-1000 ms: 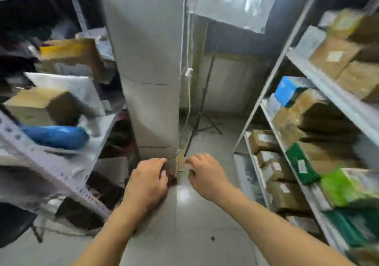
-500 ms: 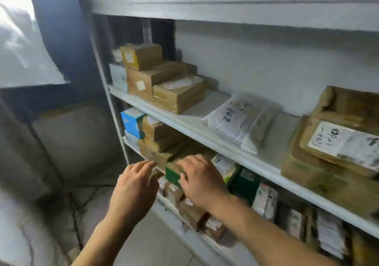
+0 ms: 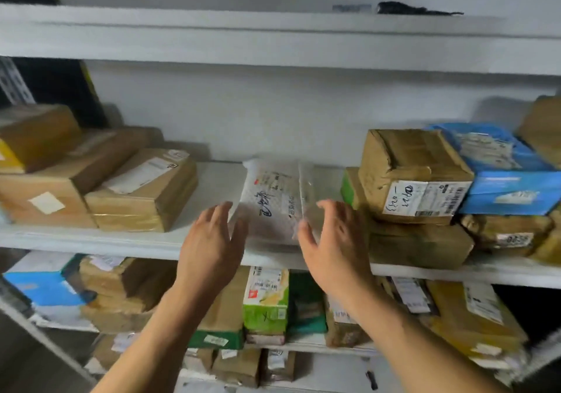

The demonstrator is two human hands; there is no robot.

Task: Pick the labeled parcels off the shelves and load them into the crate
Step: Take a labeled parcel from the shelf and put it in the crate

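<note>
A white plastic mailer parcel (image 3: 274, 201) with a label and black handwriting lies on the middle white shelf (image 3: 127, 242), in a gap between cardboard boxes. My left hand (image 3: 212, 241) is raised at the parcel's near left corner, fingers spread and straight. My right hand (image 3: 331, 241) is at its near right edge, fingers loosely bent, the thumb close to the wrapper. Neither hand holds anything. No crate is in view.
Brown cardboard boxes (image 3: 142, 189) are stacked on the shelf's left. A labeled brown box (image 3: 416, 174) and a blue box (image 3: 501, 177) are stacked on its right. The lower shelf holds a green carton (image 3: 265, 298) and several more parcels. An upper shelf board (image 3: 273, 40) hangs overhead.
The view has swung right from the aisle to face the shelving. Both hands have risen from the lower shelf's level to the white mailer on the middle shelf.
</note>
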